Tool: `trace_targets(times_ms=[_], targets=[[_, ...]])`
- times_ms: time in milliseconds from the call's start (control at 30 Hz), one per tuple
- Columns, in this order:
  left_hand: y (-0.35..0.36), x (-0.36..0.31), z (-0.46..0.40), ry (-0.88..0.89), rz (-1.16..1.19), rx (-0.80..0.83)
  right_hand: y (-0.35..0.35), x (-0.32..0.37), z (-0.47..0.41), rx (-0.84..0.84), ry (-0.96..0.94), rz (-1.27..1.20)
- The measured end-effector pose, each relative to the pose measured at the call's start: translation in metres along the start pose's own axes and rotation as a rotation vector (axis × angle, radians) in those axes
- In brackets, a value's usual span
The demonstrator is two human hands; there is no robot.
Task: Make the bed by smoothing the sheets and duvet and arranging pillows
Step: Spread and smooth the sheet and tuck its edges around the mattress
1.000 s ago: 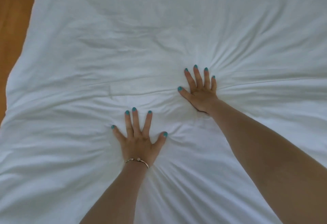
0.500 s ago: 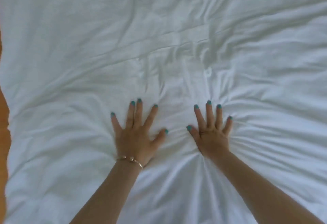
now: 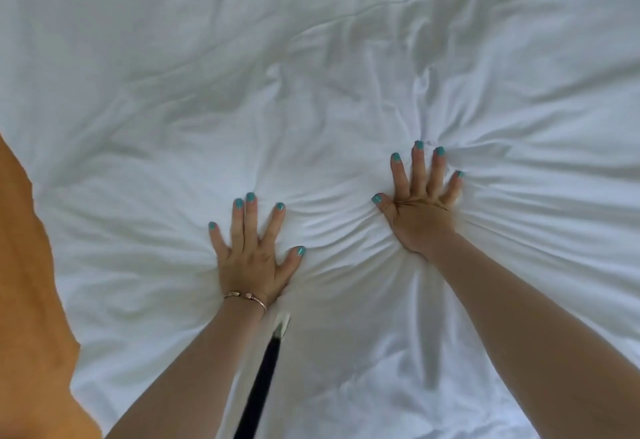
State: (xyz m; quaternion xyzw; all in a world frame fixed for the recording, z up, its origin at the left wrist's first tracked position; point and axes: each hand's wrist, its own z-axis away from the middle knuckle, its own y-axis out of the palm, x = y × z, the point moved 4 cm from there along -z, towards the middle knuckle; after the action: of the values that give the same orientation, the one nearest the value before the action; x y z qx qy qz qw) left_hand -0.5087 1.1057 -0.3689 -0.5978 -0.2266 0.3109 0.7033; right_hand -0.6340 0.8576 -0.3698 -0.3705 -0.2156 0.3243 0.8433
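white duvet (image 3: 346,57) spread over the bed, filling nearly the whole view; its cloth is rumpled, with creases running across the upper half and tight folds fanning out from each of the two hands. left hand (image 3: 251,251) laid flat, palm down, on the duvet toward the lower middle, fingers straight and spread, thumb out to the side; nails painted teal; a thin gold-toned bracelet (image 3: 246,297) circles the wrist. right hand (image 3: 420,210) likewise flat and palm down, fingers splayed and pressed into the cloth, set farther up the bed and off to the right; nails the same teal. the two hands are apart from one another, with a band of gathered folds lying between them; neither grips nor pinches the cloth. both bare forearms enter from the bottom edge. a narrow black strap (image 3: 259,386) with a pale tip hangs blurred close to the camera, just beside the left forearm; what it belongs to cannot be told. orange-brown floor (image 3: 31,317) shows at the lower left, where the edge of the duvet falls away in a wavy line. no pillows appear within the frame.
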Motion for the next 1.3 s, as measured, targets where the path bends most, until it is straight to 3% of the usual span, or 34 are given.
trace_targets(times_ms=[233, 633, 833, 1000, 1167, 1300], targets=[[0.004, 0.003, 0.0, 0.012, -0.024, -0.03, 0.003, 0.002, 0.01, -0.218, 0.005, 0.018], [-0.005, 0.002, 0.004, -0.005, -0.066, -0.062, 0.001, -0.007, 0.022, -0.421, -0.137, -0.15], [0.0, 0.005, 0.003, -0.004, -0.051, -0.055, 0.0, 0.007, 0.035, -0.473, 0.009, -0.022], [0.004, 0.005, -0.006, 0.054, -0.016, -0.076, 0.033, 0.038, 0.088, -0.44, 0.179, -0.233], [-0.005, -0.001, -0.007, 0.063, 0.069, -0.038, 0.088, 0.101, 0.151, -0.419, 0.299, -0.224], [-0.025, 0.02, 0.023, 0.262, 0.052, 0.054, 0.129, 0.17, 0.212, -0.39, 0.417, -0.344]])
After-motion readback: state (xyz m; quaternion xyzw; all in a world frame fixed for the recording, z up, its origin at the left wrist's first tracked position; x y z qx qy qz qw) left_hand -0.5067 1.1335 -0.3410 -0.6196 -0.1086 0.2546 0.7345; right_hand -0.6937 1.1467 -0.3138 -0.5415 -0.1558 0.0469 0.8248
